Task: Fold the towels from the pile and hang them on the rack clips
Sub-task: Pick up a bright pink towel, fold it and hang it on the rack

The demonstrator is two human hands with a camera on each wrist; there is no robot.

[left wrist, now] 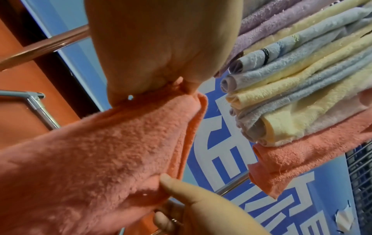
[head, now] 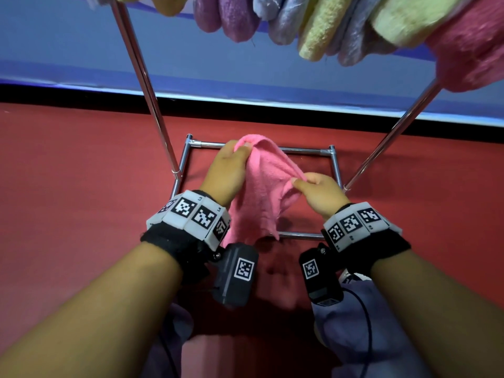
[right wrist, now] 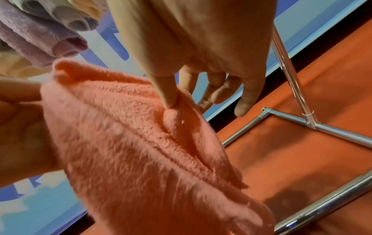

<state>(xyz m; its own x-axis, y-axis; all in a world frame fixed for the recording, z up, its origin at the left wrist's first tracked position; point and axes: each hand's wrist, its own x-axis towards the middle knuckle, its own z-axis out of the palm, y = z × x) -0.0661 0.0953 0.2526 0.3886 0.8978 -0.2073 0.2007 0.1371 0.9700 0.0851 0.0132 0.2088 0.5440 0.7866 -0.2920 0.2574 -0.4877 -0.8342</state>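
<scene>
I hold a pink towel (head: 261, 192) in the air between both hands, above the red floor and below the rack. My left hand (head: 231, 159) pinches its upper corner, thumb against fingers. My right hand (head: 311, 184) pinches the edge lower to the right. The cloth hangs down crumpled between my wrists. In the left wrist view the pink towel (left wrist: 100, 151) runs from my left hand (left wrist: 177, 84) down to my right hand (left wrist: 181, 187). In the right wrist view my right hand's fingers (right wrist: 169, 98) pinch the pink towel (right wrist: 141, 151), and the other fingers hang free.
Several folded towels (head: 313, 28) in purple, yellow, blue and pink hang across the top of the rack. Chrome rack legs (head: 152, 105) slant down to a rectangular base frame (head: 259, 147) on the red floor (head: 68, 173). A blue banner (head: 81, 50) covers the wall behind.
</scene>
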